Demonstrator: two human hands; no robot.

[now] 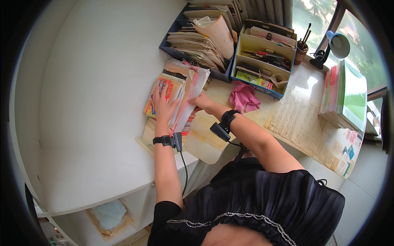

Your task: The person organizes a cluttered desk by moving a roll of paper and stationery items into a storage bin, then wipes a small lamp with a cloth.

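Observation:
My left hand lies with its fingers spread on top of a red and yellow booklet at the left of a stack of papers and booklets. With bent fingers, my right hand grips the right edge of white and pink papers in the same stack. More booklets with red covers show beneath those papers. Just behind the stack stands a dark blue box packed with papers. A pink cloth lies crumpled to the right of my right hand.
A divided box holds pens and small packets. Farther right are a pen cup, a blue clip lamp and upright green and white books. A white surface spans the left; an open shelf below it holds a pale blue item.

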